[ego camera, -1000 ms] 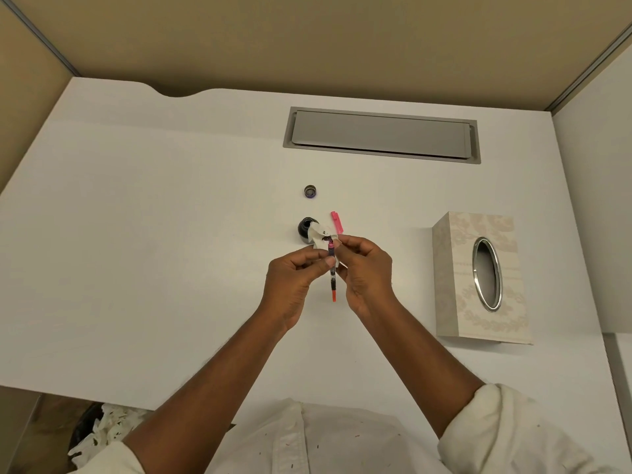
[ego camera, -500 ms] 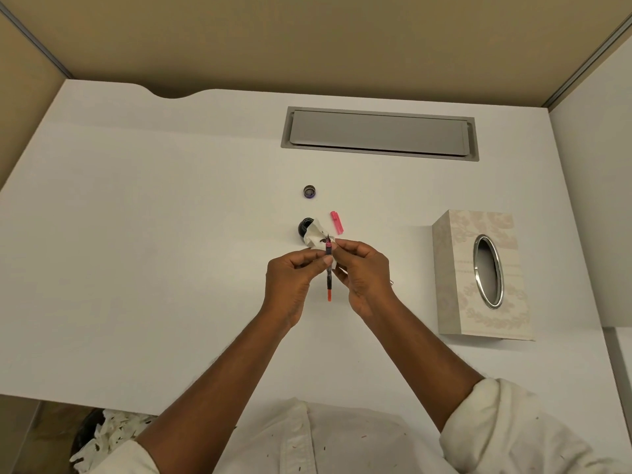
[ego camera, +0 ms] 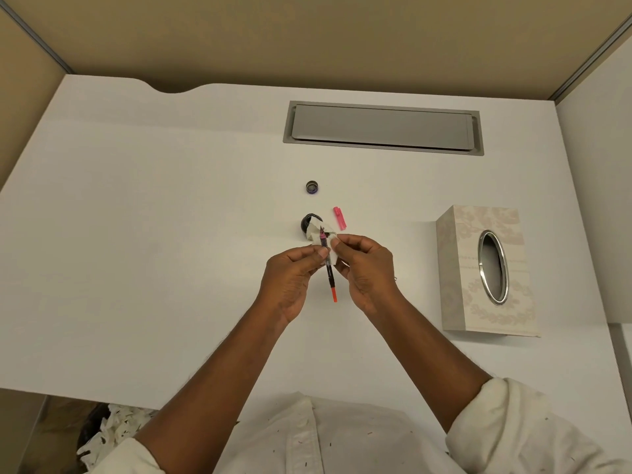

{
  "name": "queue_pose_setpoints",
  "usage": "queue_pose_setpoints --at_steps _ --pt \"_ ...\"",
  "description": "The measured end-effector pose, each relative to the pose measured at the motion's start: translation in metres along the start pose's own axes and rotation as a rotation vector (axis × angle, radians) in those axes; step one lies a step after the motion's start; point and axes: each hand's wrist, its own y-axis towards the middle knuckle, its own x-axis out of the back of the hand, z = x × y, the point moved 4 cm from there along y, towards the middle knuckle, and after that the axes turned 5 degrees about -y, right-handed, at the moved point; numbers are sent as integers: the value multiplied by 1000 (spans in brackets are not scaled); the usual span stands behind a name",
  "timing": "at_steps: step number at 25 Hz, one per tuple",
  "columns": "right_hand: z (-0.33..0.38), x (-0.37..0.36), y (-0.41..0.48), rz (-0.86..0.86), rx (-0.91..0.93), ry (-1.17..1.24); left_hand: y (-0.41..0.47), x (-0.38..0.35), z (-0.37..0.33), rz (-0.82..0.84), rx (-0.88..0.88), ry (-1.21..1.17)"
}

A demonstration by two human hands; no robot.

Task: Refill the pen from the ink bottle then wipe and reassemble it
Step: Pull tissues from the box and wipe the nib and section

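The slim pen insert (ego camera: 330,278), dark with an orange-red tail, points its nib away from me over the desk's middle. My left hand (ego camera: 290,280) pinches its upper part. My right hand (ego camera: 366,270) holds a small white tissue (ego camera: 316,232) wrapped behind the nib; the tissue shows dark ink marks. Just beyond the tissue stands the open black ink bottle (ego camera: 306,224), partly hidden by it. The bottle's cap (ego camera: 312,187) lies farther back. A pink pen piece (ego camera: 339,218) lies on the desk to the right of the bottle.
A patterned tissue box (ego camera: 461,268) with an oval metal opening stands at the right. A grey cable flap (ego camera: 382,127) is set into the white desk (ego camera: 136,234) at the back. Beige partition walls close the desk in on the back and sides.
The pen has turned from slightly slanted to nearly straight, nib away from me. The tissue has shifted around the nib between my fingers. Both hands stay at the same spot.
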Motion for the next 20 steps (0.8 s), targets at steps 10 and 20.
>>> queue_pose_setpoints --at_steps 10,20 --pt "11 8 -5 -84 9 148 -16 -4 -17 -125 -73 355" --pt "9 2 -19 -51 92 121 -18 -4 -24 -223 -219 685"
